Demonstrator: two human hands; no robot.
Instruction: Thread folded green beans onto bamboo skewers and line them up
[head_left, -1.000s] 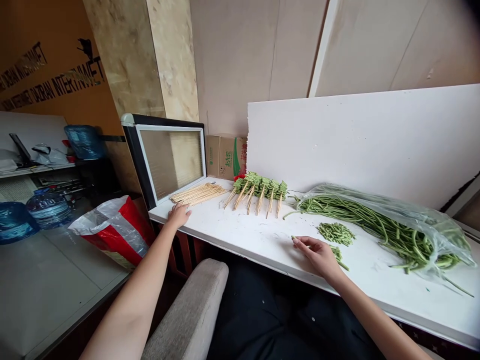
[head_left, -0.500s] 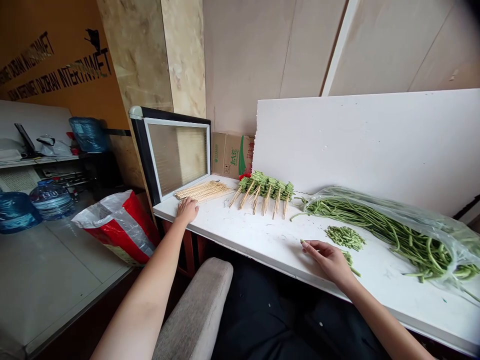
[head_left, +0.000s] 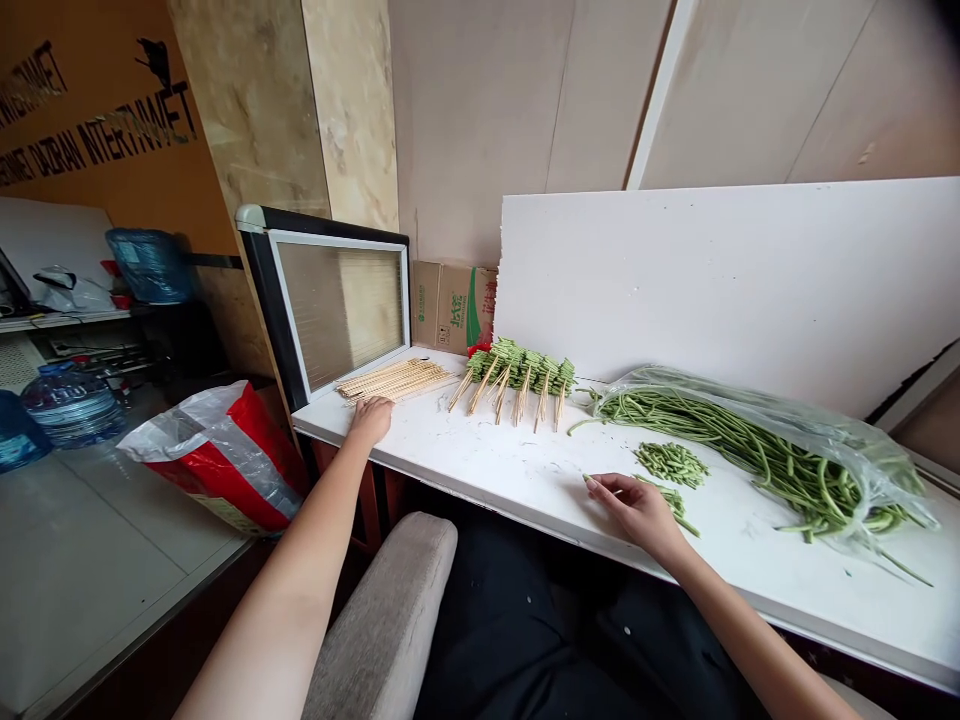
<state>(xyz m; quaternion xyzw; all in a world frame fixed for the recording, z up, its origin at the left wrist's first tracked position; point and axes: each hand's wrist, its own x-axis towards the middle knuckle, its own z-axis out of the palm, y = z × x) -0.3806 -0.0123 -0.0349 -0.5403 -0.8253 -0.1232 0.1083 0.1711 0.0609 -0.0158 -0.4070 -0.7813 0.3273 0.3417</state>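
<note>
Seated at a white worktop (head_left: 480, 468), I pinch a short green bean piece (head_left: 586, 477) between thumb and fingertips of my right grip (head_left: 636, 512), just above the surface. My left grip (head_left: 370, 422) reaches to the near edge of a flat bundle of bare wooden skewers (head_left: 394, 379), which lies at its 1 o'clock; its fingers are bent over, and I cannot tell whether they have closed on any stick.

From my right grip, a heap of cut beans (head_left: 672, 464) lies near at 1 o'clock, with a smaller bunch of cut pieces (head_left: 681, 514) just beside it at 3, partly hidden behind my fingers. Long green beans (head_left: 712, 428) spill from a clear plastic bag (head_left: 832, 428) at 2 o'clock. A row of bean-loaded skewers (head_left: 525, 366) rests at 11, sticks pointing towards me. Behind them, a cardboard box (head_left: 454, 305) stands between a framed panel (head_left: 341, 310) and a white board (head_left: 697, 280).
</note>
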